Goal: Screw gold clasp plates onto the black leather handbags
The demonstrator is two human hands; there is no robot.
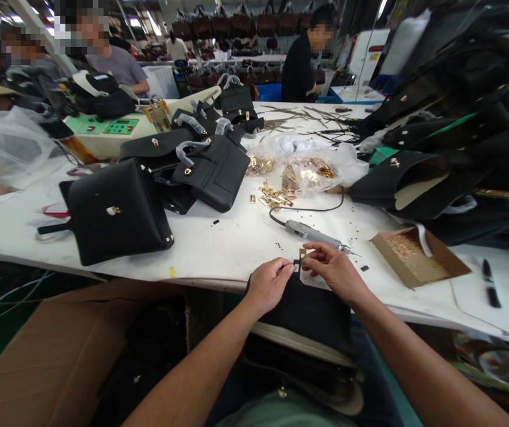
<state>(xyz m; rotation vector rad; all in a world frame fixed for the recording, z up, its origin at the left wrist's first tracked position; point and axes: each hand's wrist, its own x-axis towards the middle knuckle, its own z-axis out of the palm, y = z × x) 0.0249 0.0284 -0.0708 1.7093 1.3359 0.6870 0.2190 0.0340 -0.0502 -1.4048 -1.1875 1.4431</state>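
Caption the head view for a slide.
Left hand at a black bag, right hand holding a gold metal piece, screwdriver nearby.

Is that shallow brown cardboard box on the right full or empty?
Partly filled: small copper-toned pieces lie in the shallow brown cardboard box, and bare bottom shows beside them.

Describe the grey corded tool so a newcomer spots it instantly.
On the white table, look just beyond the person's right hand. There lies the grey corded tool, tip pointing right; its black cable sets it apart from the loose gold pieces.
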